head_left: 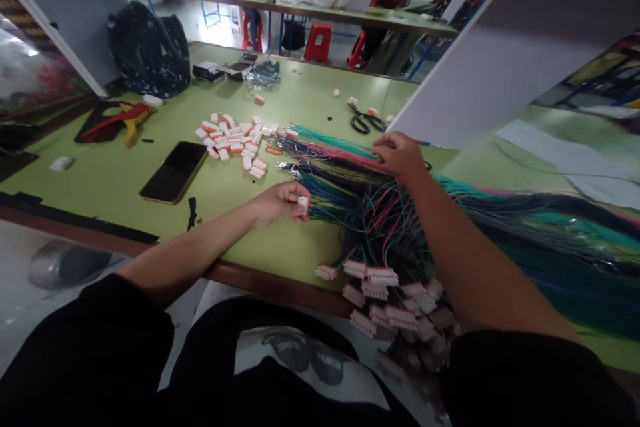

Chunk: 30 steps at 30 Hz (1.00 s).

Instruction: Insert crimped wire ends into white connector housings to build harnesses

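Note:
Between the thumb and fingers of my left hand is a small white connector housing, held low over the table by the cut wire ends. My right hand is pinched at the far side of the wire bundle, its fingertips on the pink wires beside the green wires; exactly which strand they grip is hard to make out. Dark and blue wires lie nearer me. A pile of loose white and orange connector housings sits left of the wire tips. Finished-looking wired connectors hang over the table's front edge.
A phone lies on the green table. Black scissors rest at the back, near a grey upright panel. Farther left are a red and yellow tool and a dark bag. More wires stretch right.

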Tool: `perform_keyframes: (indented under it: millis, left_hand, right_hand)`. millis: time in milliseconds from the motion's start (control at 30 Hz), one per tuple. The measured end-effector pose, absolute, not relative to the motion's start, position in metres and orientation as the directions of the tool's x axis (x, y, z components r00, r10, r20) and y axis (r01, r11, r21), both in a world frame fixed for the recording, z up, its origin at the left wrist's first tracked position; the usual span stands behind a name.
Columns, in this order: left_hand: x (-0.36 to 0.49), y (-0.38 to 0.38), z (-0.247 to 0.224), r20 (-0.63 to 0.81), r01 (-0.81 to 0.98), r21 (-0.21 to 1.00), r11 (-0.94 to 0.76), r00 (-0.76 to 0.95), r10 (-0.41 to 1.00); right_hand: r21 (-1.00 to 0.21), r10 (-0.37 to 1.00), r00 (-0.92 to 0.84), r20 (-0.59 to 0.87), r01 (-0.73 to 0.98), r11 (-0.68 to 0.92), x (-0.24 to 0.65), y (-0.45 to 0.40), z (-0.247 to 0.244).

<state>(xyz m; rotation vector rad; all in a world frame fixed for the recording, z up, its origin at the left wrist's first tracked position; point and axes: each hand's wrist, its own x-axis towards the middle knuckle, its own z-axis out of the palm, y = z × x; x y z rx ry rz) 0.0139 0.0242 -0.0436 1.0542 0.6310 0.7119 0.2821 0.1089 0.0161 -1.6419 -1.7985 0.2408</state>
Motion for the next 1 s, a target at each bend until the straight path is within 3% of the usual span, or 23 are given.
perform_keyframes:
  millis: [167, 300, 467, 700, 1000]
  left_hand:
    - [0.013, 0.023, -0.042, -0.113, -0.220, 0.925, 0.309, 0.618, 0.778]
    - [0.013, 0.023, -0.042, -0.100, -0.228, 0.926, 0.301, 0.619, 0.779]
    - [0.013, 0.023, -0.042, -0.091, -0.226, 0.930, 0.289, 0.621, 0.779]
    - [0.014, 0.025, -0.046, -0.106, -0.239, 0.919, 0.315, 0.618, 0.779]
    - [0.013, 0.027, -0.047, -0.117, -0.232, 0.914, 0.332, 0.634, 0.765]
  right_hand:
    - [-0.525, 0.902, -0.366, 0.230, 0.733, 0.432, 0.233, 0.079, 0.024]
    - [-0.495, 0.828, -0.537, 0.162, 0.681, 0.539, 0.209, 0.065, 0.018]
    - [-0.571, 0.799, -0.583, 0.147, 0.610, 0.550, 0.202, 0.059, 0.012]
    - [-0.803, 0.797, -0.592, 0.118, 0.416, 0.427, 0.197, 0.049, 0.012]
    - [-0.615, 0.784, -0.599, 0.163, 0.560, 0.555, 0.200, 0.033, 0.025]
